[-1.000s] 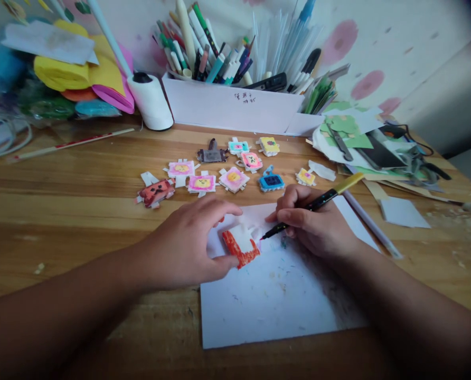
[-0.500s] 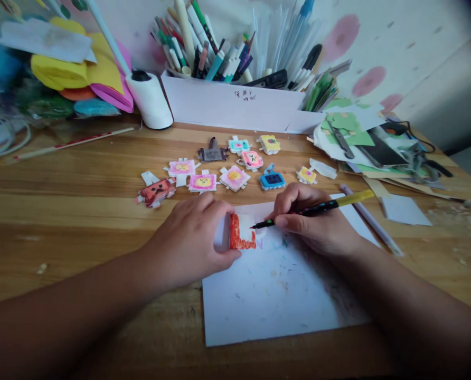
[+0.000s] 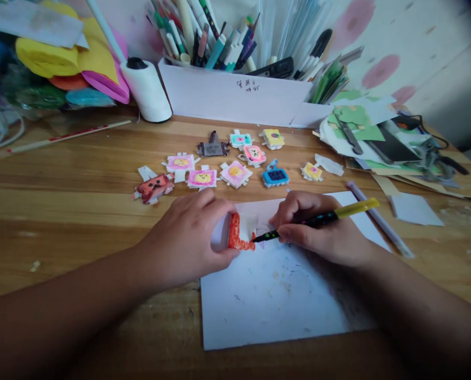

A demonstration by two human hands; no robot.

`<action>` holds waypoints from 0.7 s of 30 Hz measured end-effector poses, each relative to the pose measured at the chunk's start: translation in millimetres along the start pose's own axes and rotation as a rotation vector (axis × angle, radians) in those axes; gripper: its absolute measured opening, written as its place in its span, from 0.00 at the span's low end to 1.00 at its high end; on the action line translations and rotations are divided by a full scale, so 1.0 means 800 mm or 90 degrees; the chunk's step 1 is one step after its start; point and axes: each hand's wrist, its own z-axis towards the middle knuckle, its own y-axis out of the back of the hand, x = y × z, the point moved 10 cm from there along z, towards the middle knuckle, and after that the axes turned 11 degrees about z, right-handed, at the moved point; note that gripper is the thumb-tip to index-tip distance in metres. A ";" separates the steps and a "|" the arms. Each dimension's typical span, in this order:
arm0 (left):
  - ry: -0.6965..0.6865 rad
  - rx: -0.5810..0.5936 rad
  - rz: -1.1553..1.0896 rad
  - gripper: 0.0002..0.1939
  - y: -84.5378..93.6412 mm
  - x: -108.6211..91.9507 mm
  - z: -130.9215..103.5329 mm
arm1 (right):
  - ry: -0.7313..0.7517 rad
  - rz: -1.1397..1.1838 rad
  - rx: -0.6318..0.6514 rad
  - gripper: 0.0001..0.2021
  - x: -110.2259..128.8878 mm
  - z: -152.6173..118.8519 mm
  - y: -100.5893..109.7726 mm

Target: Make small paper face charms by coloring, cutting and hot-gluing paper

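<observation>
Between the thumb and forefinger of my left hand (image 3: pixel 196 232) is a small white paper square (image 3: pixel 247 227), gripped at its left side. Orange-red colour covers its left and lower edges; the rest is white. In my right hand (image 3: pixel 318 227) I hold a black marker with coloured dots and a yellow end (image 3: pixel 318 219). Its tip touches the square near the lower right corner, at the orange edge. Both hands rest over a white sheet of paper (image 3: pixel 267 311) that carries faint ink marks.
Several small coloured paper figures, among them a blue one (image 3: pixel 275 175) and a red one (image 3: pixel 154 187), lie behind my hands. A white pen box (image 3: pixel 235 97) stands at the back beside a white roll (image 3: pixel 148 92). Right are a lilac stick (image 3: pixel 380 220) and paper scraps (image 3: pixel 415 208).
The marker tip has moved down from the white middle of the square to its lower right edge. My left hand keeps its grip. The camera view has shifted slightly.
</observation>
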 end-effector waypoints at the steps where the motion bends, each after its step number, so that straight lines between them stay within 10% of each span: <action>1: -0.001 0.001 0.001 0.22 0.000 0.000 0.000 | 0.007 -0.008 -0.017 0.08 0.001 0.000 0.003; 21: -0.005 0.000 -0.007 0.22 -0.001 0.000 -0.001 | 0.013 -0.003 -0.007 0.08 0.006 0.001 -0.002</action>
